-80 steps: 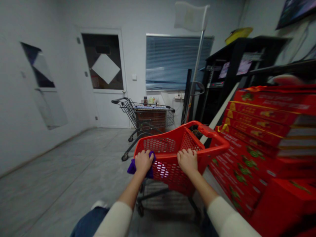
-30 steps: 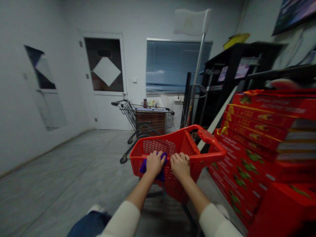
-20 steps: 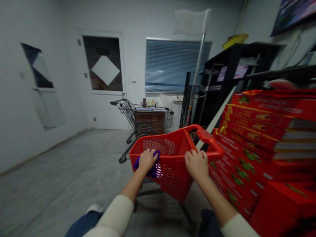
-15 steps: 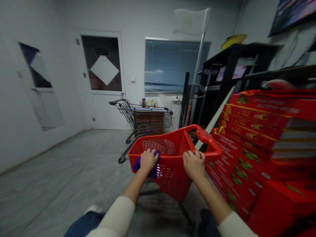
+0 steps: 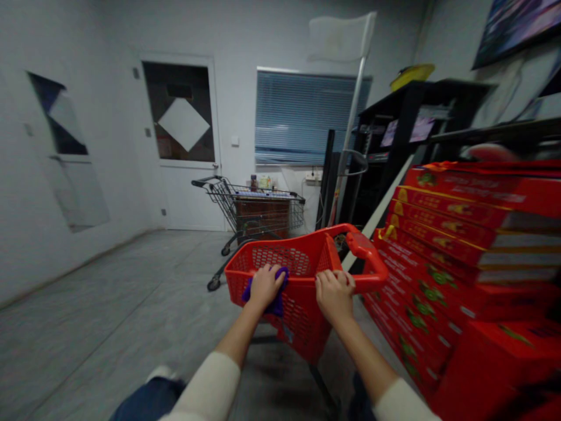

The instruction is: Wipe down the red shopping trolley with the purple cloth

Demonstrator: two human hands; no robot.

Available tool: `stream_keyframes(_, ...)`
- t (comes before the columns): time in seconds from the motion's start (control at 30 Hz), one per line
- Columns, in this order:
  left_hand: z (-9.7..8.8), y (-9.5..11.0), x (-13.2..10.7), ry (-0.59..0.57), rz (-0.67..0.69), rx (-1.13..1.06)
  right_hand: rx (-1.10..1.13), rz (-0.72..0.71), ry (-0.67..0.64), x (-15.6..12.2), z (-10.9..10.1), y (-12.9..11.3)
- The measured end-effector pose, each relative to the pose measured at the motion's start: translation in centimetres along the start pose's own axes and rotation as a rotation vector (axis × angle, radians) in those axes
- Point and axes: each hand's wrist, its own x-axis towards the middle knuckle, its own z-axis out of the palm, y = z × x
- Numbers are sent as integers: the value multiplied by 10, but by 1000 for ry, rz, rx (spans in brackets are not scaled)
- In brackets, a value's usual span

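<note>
A red plastic shopping cart [image 5: 302, 257] stands in front of me, its mesh basket tilted. My left hand [image 5: 263, 286] presses a purple cloth [image 5: 279, 301] against the near rim of the basket, fingers closed over it. My right hand [image 5: 335, 293] grips the same rim a little to the right, near the cart's red handle [image 5: 367, 257].
Stacked red cartons [image 5: 456, 245] fill the right side, close to the cart. A metal shopping cart [image 5: 258, 213] with goods stands by the far wall near a white door [image 5: 184, 146]. Black shelving [image 5: 407, 134] and a white pole [image 5: 350, 128] rise behind. Grey floor [image 5: 109, 304] lies to the left.
My left hand has slid the purple cloth back and forth along the rim. My right hand has shifted along the rim and now sits closer to the left hand.
</note>
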Motion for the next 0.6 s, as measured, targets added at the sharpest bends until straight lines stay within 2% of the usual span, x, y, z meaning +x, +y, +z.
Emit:
stream_keyframes(0.1, -3, -22, 2, -1, -34, 31, 27, 15, 15, 0, 4, -6)
stream_keyframes(0.17, -5, -18, 3, -3, -61, 39, 40, 18, 17, 1, 6, -8)
stream_keyframes(0.37, -3, 39, 1, 42, -8, -57, 52, 10, 8, 3, 8, -10)
stream_keyframes(0.43, -1, 47, 1, 43, 7, -83, 56, 10, 1, 3, 6, -10)
stream_keyframes(0.5, 0, 44, 2, 30, 17, -98, 64, -7, -3, 3, 2, -9)
stream_keyframes(0.6, 1, 23, 6, 17, 16, -88, 62, -48, 11, 4, -9, 0)
